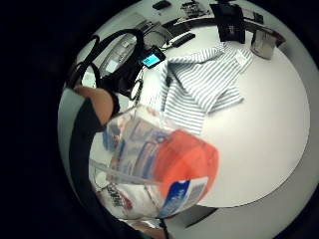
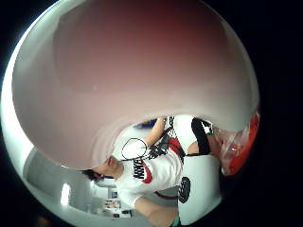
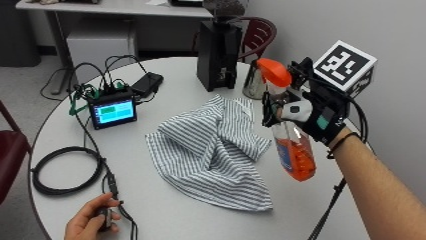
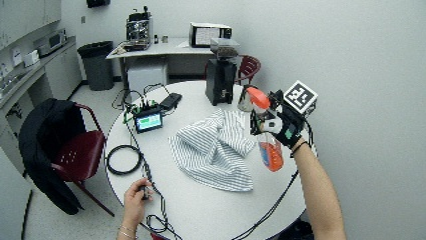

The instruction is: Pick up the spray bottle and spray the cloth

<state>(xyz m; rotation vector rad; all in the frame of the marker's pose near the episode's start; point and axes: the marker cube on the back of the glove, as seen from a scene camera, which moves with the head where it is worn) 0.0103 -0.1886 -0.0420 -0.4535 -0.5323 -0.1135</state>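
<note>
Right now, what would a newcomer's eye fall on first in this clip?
First, the spray bottle with its orange head and orange liquid, held off the table in the gloved right hand, whose fingers wrap its neck. Next, the striped cloth lying crumpled mid-table beside the bottle. Behind it, a small lit screen with cables stands near the far edge.

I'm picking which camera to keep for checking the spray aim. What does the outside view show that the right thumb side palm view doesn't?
Only the outside view shows the striped cloth lying crumpled on the table, the small screen and the gloved right hand gripping the bottle's neck. Only the thumb side palm view shows the person's torso, behind a large pinkish blur. Both show the spray bottle.
</note>
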